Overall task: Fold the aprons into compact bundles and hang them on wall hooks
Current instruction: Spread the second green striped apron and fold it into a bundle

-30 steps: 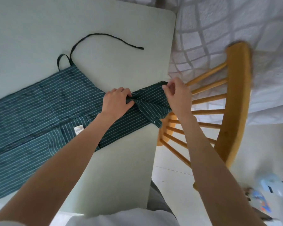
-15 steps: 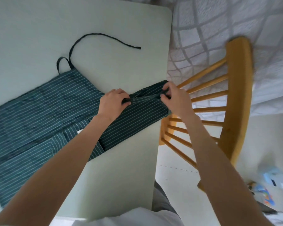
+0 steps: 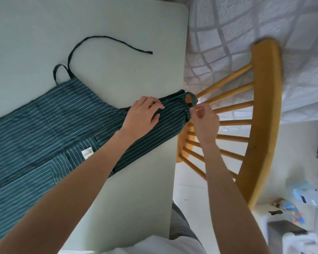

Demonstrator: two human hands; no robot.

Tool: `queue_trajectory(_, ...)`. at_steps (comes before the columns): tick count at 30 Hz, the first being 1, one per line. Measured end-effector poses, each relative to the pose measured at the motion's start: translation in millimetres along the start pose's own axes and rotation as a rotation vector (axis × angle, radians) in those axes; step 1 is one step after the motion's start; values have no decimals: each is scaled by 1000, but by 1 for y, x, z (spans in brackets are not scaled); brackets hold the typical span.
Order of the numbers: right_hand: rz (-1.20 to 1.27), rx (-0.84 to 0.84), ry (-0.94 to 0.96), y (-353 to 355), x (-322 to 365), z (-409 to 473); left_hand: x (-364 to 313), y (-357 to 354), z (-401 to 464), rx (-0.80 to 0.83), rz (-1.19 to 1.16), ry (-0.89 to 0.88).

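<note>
A dark teal apron [image 3: 50,123] with thin white stripes lies spread flat across a pale table [image 3: 117,26], its bib end reaching the table's right edge. My left hand [image 3: 142,116] rests on the bib, fingers flat on the cloth and thumb against it. Just past the table edge, my right hand [image 3: 204,118] pinches the short neck loop [image 3: 192,99] at the bib's end. One long waist tie [image 3: 99,38] curls loose over the table above the apron. A small white label [image 3: 86,153] shows near the pocket.
A yellow wooden spindle-back chair [image 3: 260,114] stands right beside the table's right edge, under my right hand. A white quilted bed cover [image 3: 264,21] lies behind it. Blurred clutter [image 3: 297,213] sits on the floor at the lower right.
My right hand has let the folded bib edge go and drawn out the neck loop past the table edge. My left hand has flattened onto the bib, which now lies smooth.
</note>
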State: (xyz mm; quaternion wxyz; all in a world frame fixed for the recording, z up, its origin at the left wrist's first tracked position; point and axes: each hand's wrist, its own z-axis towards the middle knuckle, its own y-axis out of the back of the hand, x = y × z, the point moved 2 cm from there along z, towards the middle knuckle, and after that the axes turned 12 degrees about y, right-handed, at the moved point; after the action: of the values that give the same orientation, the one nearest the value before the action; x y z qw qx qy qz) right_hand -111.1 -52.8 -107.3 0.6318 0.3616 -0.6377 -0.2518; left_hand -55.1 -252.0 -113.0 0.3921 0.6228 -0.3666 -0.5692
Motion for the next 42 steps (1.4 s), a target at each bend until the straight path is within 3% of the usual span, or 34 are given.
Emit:
queue_trajectory(3,57,174,-194,-27,-22,-22,-4,-8,13,51,5,93)
queue_trajectory(7,337,54,-353,-28,-33,-18,-3,-11,16,143,93,142)
queue_trajectory(11,639,71,-345,-6,-27,-13,-7,-10,-4,32,189,-35)
queue_trajectory(14,430,108,-118,10,-28,-3,-7,-18,-28,92,228,-111)
queue_trajectory(17,-240,135,231,19,-36,9,2,-26,-46,217,274,-30)
queue_trajectory(19,-474,231,281,17,-43,12,5,-25,-53,254,243,-18)
queue_trajectory(21,-408,250,310,14,-35,4,5,-18,-62,223,167,-34)
queue_trajectory(24,-241,183,576,4,-1,-27,12,0,-97,103,0,98)
queue_trajectory(29,-243,532,1135,-53,49,-112,52,17,-202,80,17,489)
queue_trajectory(32,-300,636,1198,-77,64,-132,74,22,-257,90,54,641)
queue_trajectory(36,-363,635,1341,-93,86,-133,102,35,-307,108,42,814)
queue_trajectory(42,-515,666,1507,-93,98,-133,117,41,-334,122,3,864)
